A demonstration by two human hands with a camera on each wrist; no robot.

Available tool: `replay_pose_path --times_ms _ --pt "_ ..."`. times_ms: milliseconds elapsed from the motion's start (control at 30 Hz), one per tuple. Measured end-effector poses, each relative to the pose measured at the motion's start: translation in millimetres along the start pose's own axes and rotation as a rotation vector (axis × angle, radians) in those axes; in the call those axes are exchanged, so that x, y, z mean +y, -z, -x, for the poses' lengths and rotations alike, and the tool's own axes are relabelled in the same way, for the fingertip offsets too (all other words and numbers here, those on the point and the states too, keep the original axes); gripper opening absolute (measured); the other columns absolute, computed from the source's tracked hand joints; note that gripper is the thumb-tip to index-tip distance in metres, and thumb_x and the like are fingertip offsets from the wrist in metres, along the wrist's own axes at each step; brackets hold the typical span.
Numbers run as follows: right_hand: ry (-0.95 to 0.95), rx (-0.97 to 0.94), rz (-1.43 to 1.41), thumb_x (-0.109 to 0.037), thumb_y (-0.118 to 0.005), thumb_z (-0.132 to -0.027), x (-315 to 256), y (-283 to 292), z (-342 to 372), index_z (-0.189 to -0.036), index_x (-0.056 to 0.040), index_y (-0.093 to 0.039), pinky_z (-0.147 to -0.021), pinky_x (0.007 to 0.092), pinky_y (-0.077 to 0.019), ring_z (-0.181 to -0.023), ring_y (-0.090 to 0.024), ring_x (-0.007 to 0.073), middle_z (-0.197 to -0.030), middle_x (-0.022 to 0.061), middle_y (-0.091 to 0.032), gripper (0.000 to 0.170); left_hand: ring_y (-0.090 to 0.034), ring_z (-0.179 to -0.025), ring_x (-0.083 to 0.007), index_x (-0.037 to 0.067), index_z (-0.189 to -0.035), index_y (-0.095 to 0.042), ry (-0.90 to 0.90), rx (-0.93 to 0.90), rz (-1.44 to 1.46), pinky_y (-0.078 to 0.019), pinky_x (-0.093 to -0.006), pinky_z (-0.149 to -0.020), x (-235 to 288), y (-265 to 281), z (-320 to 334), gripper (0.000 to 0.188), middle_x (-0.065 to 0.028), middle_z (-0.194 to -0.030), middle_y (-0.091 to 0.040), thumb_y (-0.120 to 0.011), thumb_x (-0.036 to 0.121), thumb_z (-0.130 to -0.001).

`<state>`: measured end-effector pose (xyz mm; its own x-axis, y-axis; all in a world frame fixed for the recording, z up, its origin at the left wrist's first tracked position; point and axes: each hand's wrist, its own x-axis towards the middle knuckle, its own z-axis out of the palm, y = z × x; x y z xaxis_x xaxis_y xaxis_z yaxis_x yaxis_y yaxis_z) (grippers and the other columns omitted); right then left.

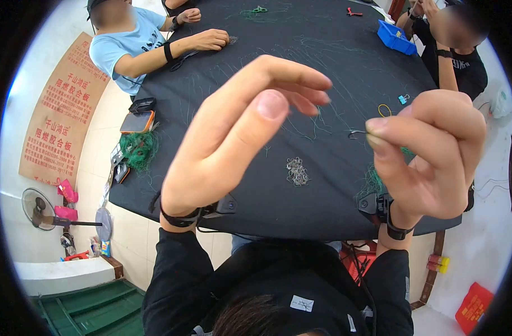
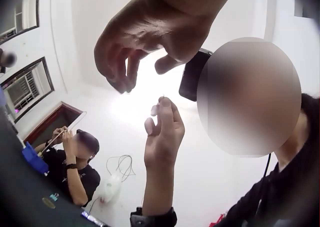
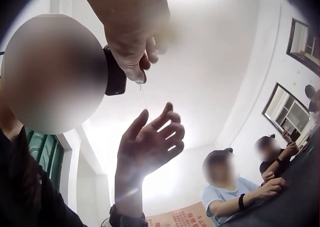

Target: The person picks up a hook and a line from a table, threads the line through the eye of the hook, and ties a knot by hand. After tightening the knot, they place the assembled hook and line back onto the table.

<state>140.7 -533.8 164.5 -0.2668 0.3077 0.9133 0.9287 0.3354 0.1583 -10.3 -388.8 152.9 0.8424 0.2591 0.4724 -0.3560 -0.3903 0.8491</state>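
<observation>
In the head view my right hand (image 1: pixel 435 148) is raised over the table, pinching a small fish hook (image 1: pixel 355 134) between thumb and forefinger. From that hook a thin line (image 3: pixel 145 98) runs down toward my left hand in the right wrist view. My left hand (image 1: pixel 228 131) is held up across from it, its fingers loosely bent with a gap between thumb and fingers. Below and between both hands, a small heap of metal hooks (image 1: pixel 297 172) lies on the black tablecloth (image 1: pixel 239 190).
Tangled green line (image 1: pixel 138 150) lies at the table's left edge beside a phone (image 1: pixel 137 122), more green line (image 1: pixel 372 180) under my right hand. A teal binder clip (image 1: pixel 403 99), yellow ring (image 1: pixel 384 110) and blue bin (image 1: pixel 395 38) are at right. Other people sit around the table.
</observation>
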Motion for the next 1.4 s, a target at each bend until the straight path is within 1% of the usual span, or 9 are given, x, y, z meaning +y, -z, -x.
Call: replay_pose_path --times_ms 67,200,300,500,800,1000,1133,1200,1400 --pt "-0.003 0.035 -0.014 -0.006 -0.076 -0.055 -2.1 -7.7 2.0 -0.077 -0.0019 -0.067 -0.05 0.0242 -0.0356 -0.061 -0.049 0.0166 -0.079 0.0068 -0.052 0.025 -0.056 -0.097 -0.0224 -0.008 -0.109 -0.051 -0.004 -0.059 0.104 -0.0421 -0.0321 -0.079 -2.0 -4.3 1.1 0.059 -0.0182 -0.103 -0.057 -0.041 0.047 -0.09" --pt "0.008 0.056 0.022 -0.006 -0.076 -0.053 -4.1 -16.6 3.2 -0.076 -0.003 -0.067 -0.049 0.0245 -0.0368 -0.061 -0.05 0.0164 -0.078 0.0061 -0.052 0.025 -0.05 -0.072 -0.0089 -0.006 -0.099 -0.051 0.045 -0.071 0.276 -0.0369 -0.0215 -0.059 -6.8 -16.6 -0.7 0.052 -0.0116 -0.09 -0.057 -0.048 0.045 -0.09" --pt "0.006 0.058 0.056 -0.004 -0.075 -0.053 -3.4 -17.7 2.9 -0.075 -0.0031 -0.067 -0.049 0.0246 -0.0372 -0.06 -0.05 0.0162 -0.078 0.0062 -0.052 0.024 -0.031 -0.049 0.0006 -0.003 -0.09 -0.05 0.132 -0.036 0.374 -0.019 -0.0169 -0.041 -8.2 -18.6 -1.2 0.046 0.0012 -0.067 -0.046 -0.047 0.044 -0.092" --pt "0.019 0.036 0.055 -0.001 -0.074 -0.054 3.3 -9.5 4.4 -0.075 -0.0018 -0.066 -0.05 0.0235 -0.0359 -0.061 -0.05 0.0159 -0.079 0.0067 -0.053 0.023 -0.022 -0.038 0.0027 -0.005 -0.095 -0.053 0.194 -0.003 0.348 -0.0107 -0.0175 -0.036 -2.9 -15.7 0.6 0.035 0.0092 -0.05 -0.032 -0.044 0.029 -0.096" --pt "0.026 -0.077 0.136 -0.001 -0.074 -0.056 5.3 14.0 -0.1 -0.078 0.0003 -0.066 -0.049 0.022 -0.0334 -0.062 -0.049 0.015 -0.082 0.0083 -0.054 0.024 -0.029 -0.044 0.0003 -0.007 -0.104 -0.057 0.056 -0.043 -0.035 -0.0177 -0.0184 -0.043 -2.4 1.9 0.3 0.043 0.0075 -0.053 -0.037 -0.04 0.032 -0.096" --pt "0.056 -0.014 0.078 -0.002 -0.075 -0.054 4.5 2.1 1.8 -0.076 0.0003 -0.066 -0.05 0.0231 -0.0356 -0.061 -0.05 0.0171 -0.079 0.0087 -0.053 0.023 -0.051 -0.082 -0.0156 -0.009 -0.116 -0.051 -0.05 -0.015 -0.083 -0.0384 -0.0275 -0.076 -11.2 -13.5 -3.3 0.079 -0.0103 -0.094 -0.056 -0.019 0.059 -0.093" --pt "0.006 0.058 0.015 -0.002 -0.074 -0.053 1.2 -10.0 4.5 -0.075 -0.0001 -0.066 -0.051 0.0233 -0.0359 -0.061 -0.05 0.0178 -0.079 0.0086 -0.053 0.023 -0.044 -0.06 -0.0064 -0.01 -0.111 -0.05 0.075 -0.101 0.163 -0.0354 -0.0232 -0.055 -9.5 -16.6 -3.2 0.079 -0.0006 -0.074 -0.048 -0.02 0.06 -0.092" --pt "0.019 0.037 0.028 -0.001 -0.074 -0.054 2.0 -8.8 3.6 -0.075 -0.0001 -0.066 -0.051 0.0231 -0.035 -0.061 -0.05 0.0173 -0.079 0.0084 -0.053 0.023 -0.026 -0.043 0.0013 -0.009 -0.108 -0.049 0.07 -0.098 0.324 -0.019 -0.0198 -0.037 -14.6 -16.8 -1.5 0.062 0.0077 -0.06 -0.032 -0.031 0.049 -0.095" --pt "0.043 -0.063 0.123 0.001 -0.073 -0.057 6.5 10.6 -0.9 -0.078 0.0025 -0.065 -0.05 0.0222 -0.0316 -0.06 -0.046 0.0144 -0.082 0.0093 -0.054 0.022 -0.019 -0.038 0.0042 -0.006 -0.118 -0.04 0.037 0.112 0.428 -0.0085 -0.0156 -0.032 -10.9 -7.7 -1.8 0.033 0.008 -0.059 -0.029 -0.045 0.019 -0.096"
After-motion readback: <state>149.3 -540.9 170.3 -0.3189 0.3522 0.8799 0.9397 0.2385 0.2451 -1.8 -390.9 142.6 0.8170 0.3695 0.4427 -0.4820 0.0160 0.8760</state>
